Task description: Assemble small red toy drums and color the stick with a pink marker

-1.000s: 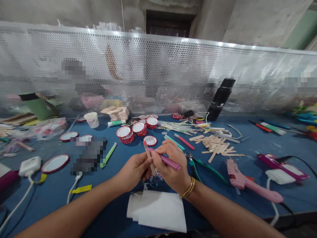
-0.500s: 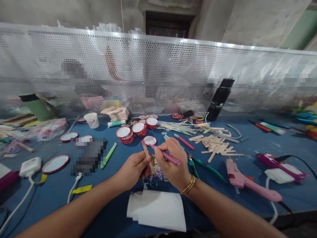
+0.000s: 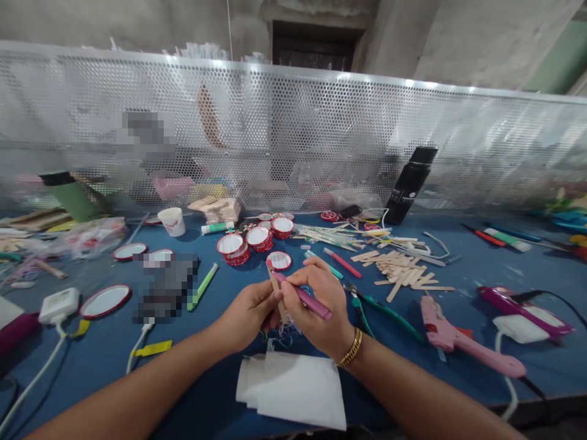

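One pink-tipped wooden stick is pinched in the left hand's grip above a blue counter; the right hand's grip clasps a purple marker beside it. Along the counter's back, a perforated metal panel stands before a grey wall.

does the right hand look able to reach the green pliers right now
Probably not yet: the right hand holds a purple marker. Once freed, it likely could, since the green pliers lie close by with nothing seen on top.
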`<state>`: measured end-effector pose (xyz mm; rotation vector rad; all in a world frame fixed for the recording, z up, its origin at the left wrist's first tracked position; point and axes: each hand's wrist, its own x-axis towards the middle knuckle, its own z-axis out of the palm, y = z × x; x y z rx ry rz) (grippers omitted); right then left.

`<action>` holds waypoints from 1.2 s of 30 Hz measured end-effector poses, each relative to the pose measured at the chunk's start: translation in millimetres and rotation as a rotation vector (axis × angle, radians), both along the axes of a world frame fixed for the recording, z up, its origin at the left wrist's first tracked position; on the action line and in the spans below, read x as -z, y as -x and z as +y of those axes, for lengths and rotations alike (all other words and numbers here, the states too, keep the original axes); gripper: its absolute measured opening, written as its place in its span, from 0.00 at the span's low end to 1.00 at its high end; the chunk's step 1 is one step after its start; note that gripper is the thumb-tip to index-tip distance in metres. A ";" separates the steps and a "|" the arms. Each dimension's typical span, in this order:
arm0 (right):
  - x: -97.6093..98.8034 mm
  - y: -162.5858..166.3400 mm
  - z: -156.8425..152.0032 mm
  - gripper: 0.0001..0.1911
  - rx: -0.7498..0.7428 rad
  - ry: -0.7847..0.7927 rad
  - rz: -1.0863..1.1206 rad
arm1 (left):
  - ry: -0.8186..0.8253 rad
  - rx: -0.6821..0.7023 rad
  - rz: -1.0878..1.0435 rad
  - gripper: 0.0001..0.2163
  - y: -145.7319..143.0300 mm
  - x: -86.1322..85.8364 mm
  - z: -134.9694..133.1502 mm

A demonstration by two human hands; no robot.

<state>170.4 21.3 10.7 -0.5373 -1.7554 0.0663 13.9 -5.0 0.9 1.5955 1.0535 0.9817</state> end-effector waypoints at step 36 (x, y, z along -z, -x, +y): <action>-2.3 -3.0 3.0 0.09 0.050 0.027 -0.025 | -0.062 -0.056 0.137 0.19 1.5 -3.5 -2.2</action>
